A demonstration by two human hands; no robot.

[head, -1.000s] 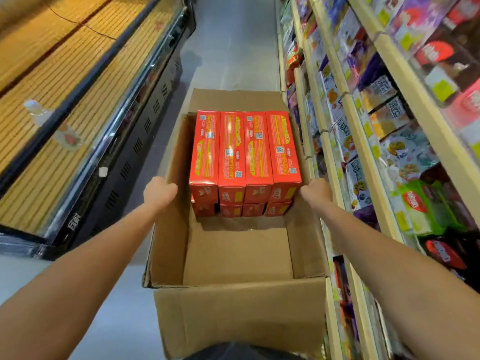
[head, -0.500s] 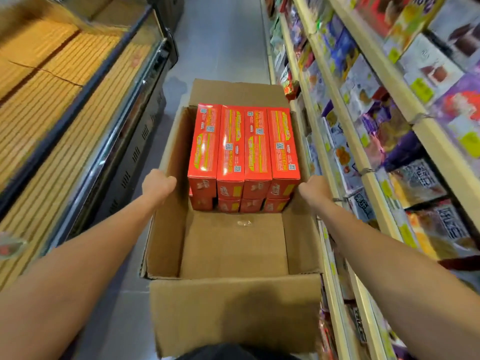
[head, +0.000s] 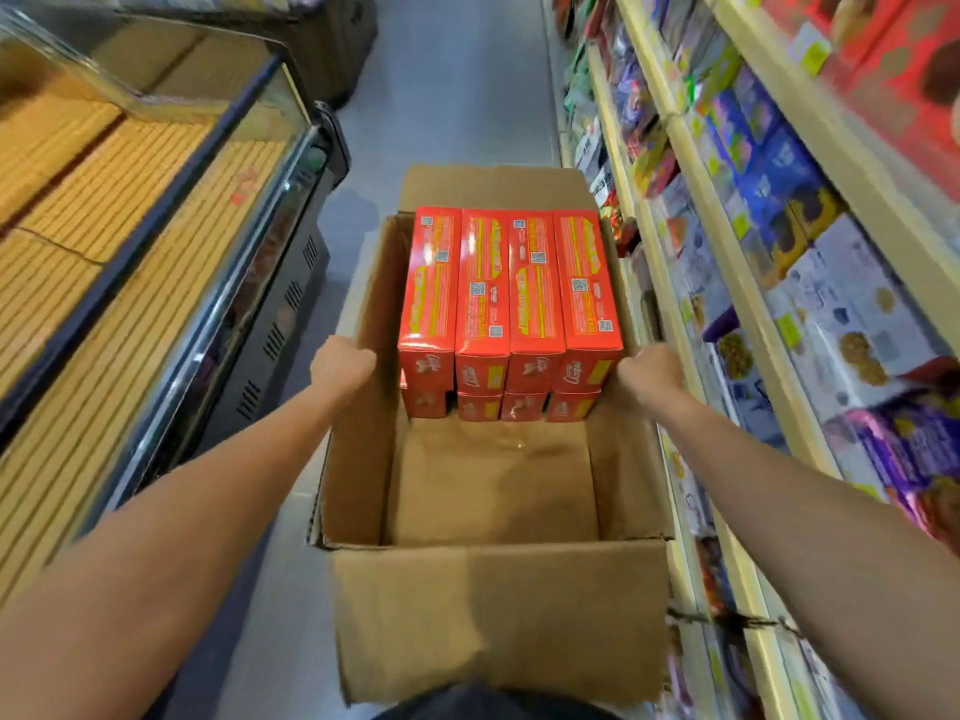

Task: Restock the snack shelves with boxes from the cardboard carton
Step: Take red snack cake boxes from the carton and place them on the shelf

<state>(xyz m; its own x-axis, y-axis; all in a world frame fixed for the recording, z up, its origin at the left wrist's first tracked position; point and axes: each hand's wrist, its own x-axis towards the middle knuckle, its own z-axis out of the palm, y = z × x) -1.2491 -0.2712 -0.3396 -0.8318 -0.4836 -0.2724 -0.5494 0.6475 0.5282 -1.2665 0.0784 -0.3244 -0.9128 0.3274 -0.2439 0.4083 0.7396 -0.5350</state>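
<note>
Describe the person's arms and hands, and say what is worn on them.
The left hand and right hand are ungloved, with no watch or wristband at either wrist. Both forearms are uncovered as far as the picture's edge, so no sleeves show.

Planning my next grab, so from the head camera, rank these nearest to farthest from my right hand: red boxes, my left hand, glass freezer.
1. Red boxes, in the carton, just left of the right hand.
2. Left hand, gripping the carton's opposite wall.
3. Glass freezer, across the aisle, far left.
</note>
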